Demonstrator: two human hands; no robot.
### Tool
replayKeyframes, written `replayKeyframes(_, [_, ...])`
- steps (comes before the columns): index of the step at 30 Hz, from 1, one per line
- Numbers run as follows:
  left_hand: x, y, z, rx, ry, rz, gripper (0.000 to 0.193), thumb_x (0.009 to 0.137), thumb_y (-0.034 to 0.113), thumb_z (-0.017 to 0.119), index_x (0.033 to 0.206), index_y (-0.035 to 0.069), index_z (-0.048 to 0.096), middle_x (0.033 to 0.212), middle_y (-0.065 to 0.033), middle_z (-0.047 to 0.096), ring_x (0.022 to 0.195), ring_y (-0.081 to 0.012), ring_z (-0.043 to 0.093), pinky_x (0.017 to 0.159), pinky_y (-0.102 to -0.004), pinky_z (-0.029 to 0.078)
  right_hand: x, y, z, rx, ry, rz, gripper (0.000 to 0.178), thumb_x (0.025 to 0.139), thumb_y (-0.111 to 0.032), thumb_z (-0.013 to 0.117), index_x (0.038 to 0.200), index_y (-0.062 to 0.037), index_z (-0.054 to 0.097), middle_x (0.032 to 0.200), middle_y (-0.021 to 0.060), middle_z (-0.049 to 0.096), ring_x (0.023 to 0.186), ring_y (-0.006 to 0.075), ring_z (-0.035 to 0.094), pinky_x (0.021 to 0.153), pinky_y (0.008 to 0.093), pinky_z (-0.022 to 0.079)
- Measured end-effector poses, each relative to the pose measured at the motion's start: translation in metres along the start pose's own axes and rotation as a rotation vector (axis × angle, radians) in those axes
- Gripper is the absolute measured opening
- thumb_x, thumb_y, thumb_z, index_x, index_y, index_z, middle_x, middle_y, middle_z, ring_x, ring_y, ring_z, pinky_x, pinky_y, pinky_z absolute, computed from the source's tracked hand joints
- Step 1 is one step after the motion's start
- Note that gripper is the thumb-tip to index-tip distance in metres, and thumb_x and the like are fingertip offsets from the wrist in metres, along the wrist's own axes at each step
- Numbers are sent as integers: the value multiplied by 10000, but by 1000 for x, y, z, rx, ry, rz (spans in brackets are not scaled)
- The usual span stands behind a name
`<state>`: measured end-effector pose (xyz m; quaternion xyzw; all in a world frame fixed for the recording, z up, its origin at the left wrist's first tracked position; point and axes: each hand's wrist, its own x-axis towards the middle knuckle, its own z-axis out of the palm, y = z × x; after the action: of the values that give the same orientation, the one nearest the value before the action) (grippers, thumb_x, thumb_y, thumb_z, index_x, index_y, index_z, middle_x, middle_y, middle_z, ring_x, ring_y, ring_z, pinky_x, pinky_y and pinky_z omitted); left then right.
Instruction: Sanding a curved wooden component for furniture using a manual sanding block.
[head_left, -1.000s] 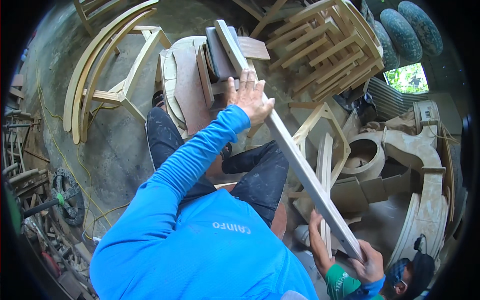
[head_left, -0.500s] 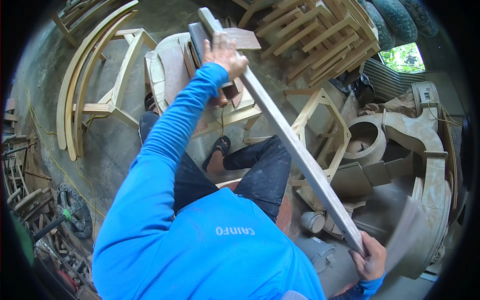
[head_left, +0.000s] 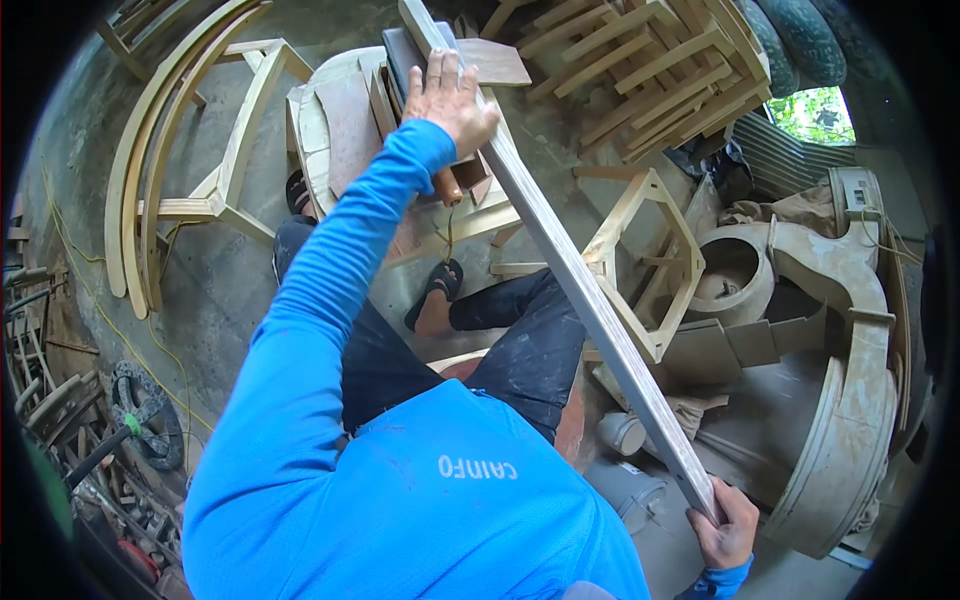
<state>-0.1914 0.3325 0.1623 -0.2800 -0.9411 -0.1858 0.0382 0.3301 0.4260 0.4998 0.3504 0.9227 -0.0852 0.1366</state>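
A long squared wooden bar [head_left: 590,300] slants from the top middle to the lower right. My left hand [head_left: 450,103] lies on its upper part with fingers stretched out, pressing from above. Under that part sits a tool with a flat grey metal plate [head_left: 402,58] and a brown handle [head_left: 447,187], from which a cord hangs. The tool rests on a low wooden bench [head_left: 330,125]; the bar and my hand partly hide it. Around the bar's lower end my right hand [head_left: 728,525] is closed, thumb on one side.
Curved wooden strips [head_left: 135,170] lean on a wooden frame [head_left: 235,180] at the left. A smaller frame [head_left: 660,260] stands right of my legs. Stacked slatted pieces [head_left: 650,80] are at the back. A dusty curved machine housing [head_left: 845,400] and a grey bucket [head_left: 625,495] stand at the right.
The bar has slid slightly up and away along the tool. My right hand has moved a little left with it. A blurred pale strip beside that hand no longer shows.
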Motion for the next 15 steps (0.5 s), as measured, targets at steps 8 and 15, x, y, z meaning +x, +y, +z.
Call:
replayKeyframes(8, [123, -132, 35, 139, 196, 41, 719, 988, 517, 413, 1586, 126, 332, 1701, -179, 161, 1598, -327, 73, 1267, -571, 84, 87, -60, 80, 93, 124, -240, 507, 732, -67, 814, 1218, -18, 681, 863, 176, 652, 711, 335, 655, 669, 381, 532])
replayKeyframes(15, [191, -159, -20, 43, 69, 70, 773, 980, 464, 468, 1579, 0, 312, 1664, -310, 127, 1565, -459, 97, 1249, -576, 172, 161, -122, 134, 106, 213, -244, 481, 814, -61, 787, 1276, -38, 657, 945, 182, 671, 808, 340, 691, 735, 380, 543])
